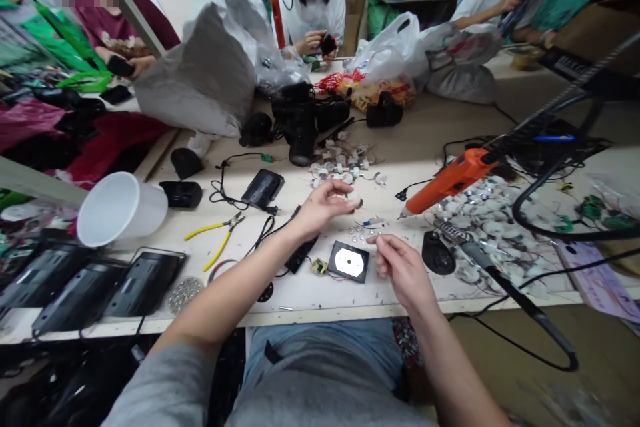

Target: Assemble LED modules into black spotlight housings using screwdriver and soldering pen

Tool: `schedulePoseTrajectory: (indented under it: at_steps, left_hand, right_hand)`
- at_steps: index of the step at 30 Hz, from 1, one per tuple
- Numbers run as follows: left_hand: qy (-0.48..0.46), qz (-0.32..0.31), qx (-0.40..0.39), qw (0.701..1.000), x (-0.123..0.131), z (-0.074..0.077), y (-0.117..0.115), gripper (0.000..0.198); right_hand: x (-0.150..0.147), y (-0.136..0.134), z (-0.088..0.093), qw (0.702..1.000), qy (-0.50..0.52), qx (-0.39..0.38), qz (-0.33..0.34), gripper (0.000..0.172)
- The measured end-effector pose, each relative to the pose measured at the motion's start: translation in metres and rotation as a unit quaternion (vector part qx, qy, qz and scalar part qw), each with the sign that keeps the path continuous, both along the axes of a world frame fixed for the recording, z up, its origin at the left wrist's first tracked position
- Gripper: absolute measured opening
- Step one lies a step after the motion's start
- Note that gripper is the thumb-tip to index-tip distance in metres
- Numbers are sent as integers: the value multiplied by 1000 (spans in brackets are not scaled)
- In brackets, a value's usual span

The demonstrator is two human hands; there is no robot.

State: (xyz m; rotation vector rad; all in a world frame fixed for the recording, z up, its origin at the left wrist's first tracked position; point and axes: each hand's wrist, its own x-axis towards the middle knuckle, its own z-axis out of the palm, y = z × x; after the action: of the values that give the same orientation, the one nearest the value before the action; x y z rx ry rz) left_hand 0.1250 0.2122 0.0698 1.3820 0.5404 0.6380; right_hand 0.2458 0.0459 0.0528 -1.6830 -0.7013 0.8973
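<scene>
My left hand (pixel 327 205) is closed in a pinch on a small white part (pixel 356 199) with a dark end, held above the bench. My right hand (pixel 397 263) has its thumb and fingers pressed together; anything between them is too small to make out. Its fingertips are beside several tiny shiny metal pieces (pixel 356 235). Between and below my hands, a black rectangular housing (pixel 349 261) with a white plate lies flat, and a small circuit board (pixel 319 267) with wires is at its left. Behind the metal pieces is a thin blue piece (pixel 373 221).
An orange electric screwdriver (pixel 450 180) hangs at the right, near a soldering iron (pixel 493 267) and a heap of white wired parts (pixel 470 227). Yellow-handled pliers (pixel 219 240), a white tub (pixel 123 207) and black housings (pixel 143 280) are left. Other people sit across the bench.
</scene>
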Motion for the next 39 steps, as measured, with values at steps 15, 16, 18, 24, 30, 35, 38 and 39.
schedulePoseTrajectory:
  at_steps: [15,16,18,24,30,35,38,39]
  left_hand:
    - [-25,166,-6,986,-26,-21,-108,22]
    - [3,151,74,986,-31,-20,-106,17]
    - [71,101,223,967,-45,-20,-97,15]
    - [263,-59,367,890,-69,-20,-70,64]
    - [292,-143,389,862,-56,-23,-65,56]
    - [304,-122,372,868,-57,-31,-67,56]
    - [314,-115,359,871,-57,-31,-70,57]
    - [318,-114,355,872,-56,-31,-71,59]
  right_hand:
    - [-28,0,-4,984,125,120,29,41]
    - [-24,-1,-4,987,114,112,35,40]
    - [-15,-4,-6,992,76,90,45,39]
    - [1,-13,-17,988,-132,45,72,29]
    - [0,-11,-19,861,-426,131,244,22]
    - [8,-6,-26,844,-435,124,288,26]
    - [9,-4,-28,843,-429,122,300,27]
    - [9,-4,-28,846,-423,120,302,27]
